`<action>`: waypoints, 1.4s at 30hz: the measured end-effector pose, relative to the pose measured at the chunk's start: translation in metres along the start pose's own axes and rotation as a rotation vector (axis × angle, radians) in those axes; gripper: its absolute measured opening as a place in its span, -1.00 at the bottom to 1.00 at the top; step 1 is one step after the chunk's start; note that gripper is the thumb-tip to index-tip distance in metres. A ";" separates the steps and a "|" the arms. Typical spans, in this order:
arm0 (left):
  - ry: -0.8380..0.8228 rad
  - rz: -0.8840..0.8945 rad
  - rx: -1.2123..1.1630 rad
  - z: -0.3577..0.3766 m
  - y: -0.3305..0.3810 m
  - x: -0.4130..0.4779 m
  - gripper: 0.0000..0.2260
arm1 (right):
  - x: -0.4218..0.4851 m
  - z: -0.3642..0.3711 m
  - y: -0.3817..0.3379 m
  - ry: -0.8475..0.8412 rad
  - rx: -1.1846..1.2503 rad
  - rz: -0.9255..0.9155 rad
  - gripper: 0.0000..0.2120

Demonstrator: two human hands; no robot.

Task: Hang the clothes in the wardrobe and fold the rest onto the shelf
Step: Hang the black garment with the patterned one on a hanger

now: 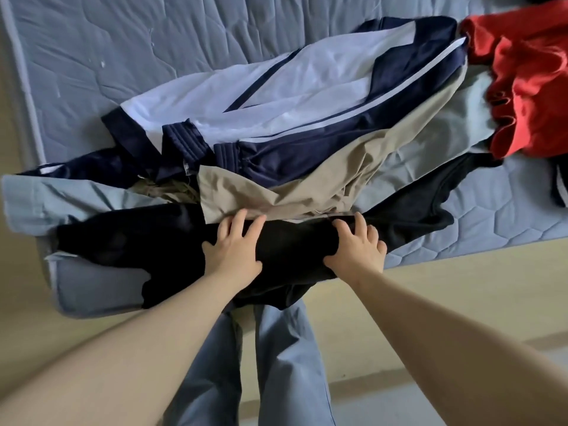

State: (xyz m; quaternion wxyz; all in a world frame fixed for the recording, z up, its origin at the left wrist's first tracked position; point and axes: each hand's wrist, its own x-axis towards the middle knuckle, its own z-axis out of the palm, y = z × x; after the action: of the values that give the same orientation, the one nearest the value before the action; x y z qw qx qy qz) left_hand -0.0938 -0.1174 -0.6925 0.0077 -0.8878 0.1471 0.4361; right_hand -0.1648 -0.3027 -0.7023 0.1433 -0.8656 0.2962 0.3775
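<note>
A black garment (289,250) lies across the near edge of the mattress, partly hanging over it. My left hand (235,247) rests flat on it with fingers spread. My right hand (358,249) presses on it beside the left, fingers curled over a fold. Behind it lie a beige garment (310,182), a navy and white track jacket (276,96) and a light blue garment (46,198). A red garment (528,81) is heaped at the far right.
The blue quilted mattress (123,41) sits low on a pale floor (461,287). My legs in blue trousers (276,364) stand against its near edge. Another dark item (561,192) shows at the right border.
</note>
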 end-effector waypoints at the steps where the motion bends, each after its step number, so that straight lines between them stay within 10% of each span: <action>1: 0.059 0.006 0.022 0.004 -0.001 0.002 -0.41 | 0.003 0.002 0.002 0.025 -0.022 -0.013 -0.45; 5: 0.284 0.058 0.007 0.006 -0.010 0.004 -0.91 | 0.003 0.007 0.004 0.127 -0.046 -0.071 -0.80; 11: 0.070 0.048 -0.330 -0.021 -0.031 -0.019 -0.95 | -0.029 -0.016 -0.014 0.248 0.167 -0.076 -0.88; 24: 0.240 0.173 -0.586 -0.154 -0.028 -0.102 -0.12 | -0.115 -0.173 -0.109 0.347 0.496 -0.350 -0.81; 26: 0.275 0.195 -0.532 -0.181 -0.027 -0.113 -0.22 | -0.133 -0.189 -0.123 0.326 0.515 -0.411 -0.79; 29: 0.295 0.172 -0.553 -0.221 -0.036 -0.136 -0.92 | -0.163 -0.216 -0.144 0.309 0.526 -0.490 -0.74; 42: 0.773 0.350 -0.746 -0.375 -0.071 -0.237 -0.75 | -0.247 -0.321 -0.201 0.412 0.477 -0.602 -0.60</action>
State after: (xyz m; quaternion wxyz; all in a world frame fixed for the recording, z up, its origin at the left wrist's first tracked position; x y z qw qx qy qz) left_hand 0.0779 -0.0424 -0.2844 -0.4334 -0.8879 0.1203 0.0963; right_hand 0.0097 -0.1964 -0.2983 0.3809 -0.9132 0.1321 0.0593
